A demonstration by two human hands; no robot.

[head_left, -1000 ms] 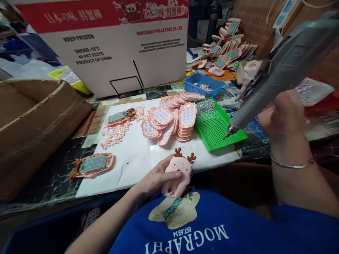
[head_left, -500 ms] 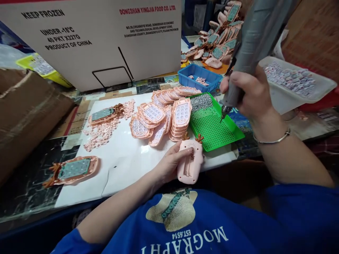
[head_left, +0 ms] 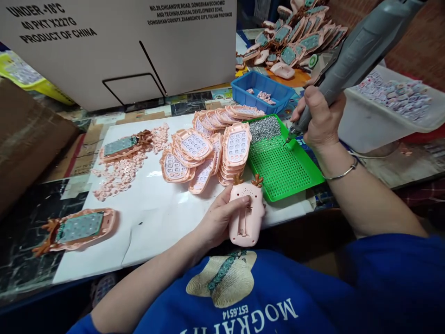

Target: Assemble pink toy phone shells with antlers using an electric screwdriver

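Head | left hand: gripping one pink case | right hand: gripping one screwdriver

The left hand is closed in a grip, its thumb straight on top, the other fingers mostly hidden beneath; the left forearm lies behind them. Higher than those fingers, the right hand clasps firmly, its wrist and forearm sloping down behind its curled fingers.
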